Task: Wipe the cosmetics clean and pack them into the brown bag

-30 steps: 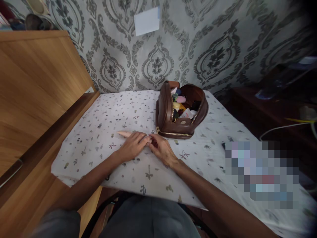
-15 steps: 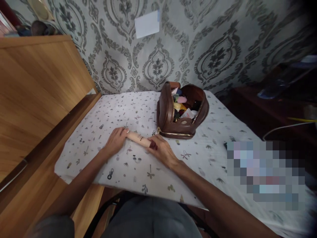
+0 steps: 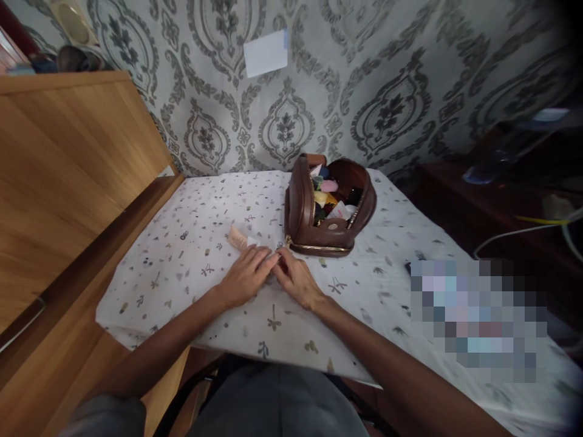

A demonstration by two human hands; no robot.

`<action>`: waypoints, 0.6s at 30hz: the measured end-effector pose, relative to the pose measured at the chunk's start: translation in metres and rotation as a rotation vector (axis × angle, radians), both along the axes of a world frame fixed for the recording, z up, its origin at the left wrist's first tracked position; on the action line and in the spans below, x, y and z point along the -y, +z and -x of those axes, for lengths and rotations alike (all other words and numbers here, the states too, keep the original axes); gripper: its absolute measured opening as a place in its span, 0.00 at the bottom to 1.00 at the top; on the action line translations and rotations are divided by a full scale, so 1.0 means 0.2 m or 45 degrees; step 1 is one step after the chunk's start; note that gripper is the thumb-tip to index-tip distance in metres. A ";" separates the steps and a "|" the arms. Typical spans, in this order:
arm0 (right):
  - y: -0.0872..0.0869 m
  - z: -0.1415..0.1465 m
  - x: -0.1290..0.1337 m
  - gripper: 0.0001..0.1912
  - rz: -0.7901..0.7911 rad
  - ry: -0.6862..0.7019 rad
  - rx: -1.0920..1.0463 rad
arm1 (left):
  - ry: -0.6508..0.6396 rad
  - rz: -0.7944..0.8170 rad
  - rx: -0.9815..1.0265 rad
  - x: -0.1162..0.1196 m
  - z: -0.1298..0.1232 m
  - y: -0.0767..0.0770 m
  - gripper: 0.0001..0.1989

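Observation:
A peach-coloured cosmetic tube (image 3: 237, 238) pokes out past the fingers of my left hand (image 3: 248, 273), above the patterned white cloth. Its far end is whitish, and the rest is covered by that hand, whose fingers are closed over it. My right hand (image 3: 296, 278) meets the left fingertips with its fingers bent together in a pinch. What lies between those fingertips is hidden. Just beyond the right hand stands a brown leather bag (image 3: 323, 233), unzipped at the top, with several small coloured items inside.
The patterned cloth (image 3: 177, 255) covers the surface before me, up to the wallpapered wall (image 3: 286, 121). A wooden panel (image 3: 77, 145) rises at the left. A blurred-out patch (image 3: 478, 315) hides something at the right. A clear bottle (image 3: 487, 170) and a white cable (image 3: 501, 240) lie beyond it.
My left hand has moved right along the tube to meet my right hand. The tube's left end now sticks out beyond the left hand, and its dark red cap is out of sight.

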State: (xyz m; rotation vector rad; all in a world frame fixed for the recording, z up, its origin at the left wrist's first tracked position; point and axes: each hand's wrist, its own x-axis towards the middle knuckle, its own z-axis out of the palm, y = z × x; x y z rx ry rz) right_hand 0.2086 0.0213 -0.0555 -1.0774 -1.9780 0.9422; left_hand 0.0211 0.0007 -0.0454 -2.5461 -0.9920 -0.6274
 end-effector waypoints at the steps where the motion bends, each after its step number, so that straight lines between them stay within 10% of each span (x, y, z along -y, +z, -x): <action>1: 0.00 0.00 0.00 0.09 0.018 -0.003 -0.011 | -0.002 -0.007 0.005 -0.01 -0.01 0.00 0.17; 12: 0.00 -0.01 -0.04 0.14 0.192 -0.001 -0.111 | 0.353 0.486 0.409 -0.24 0.31 -0.04 0.20; 18: -0.01 0.00 -0.06 0.13 0.198 -0.025 -0.110 | 0.351 0.590 0.526 -0.19 0.27 -0.08 0.23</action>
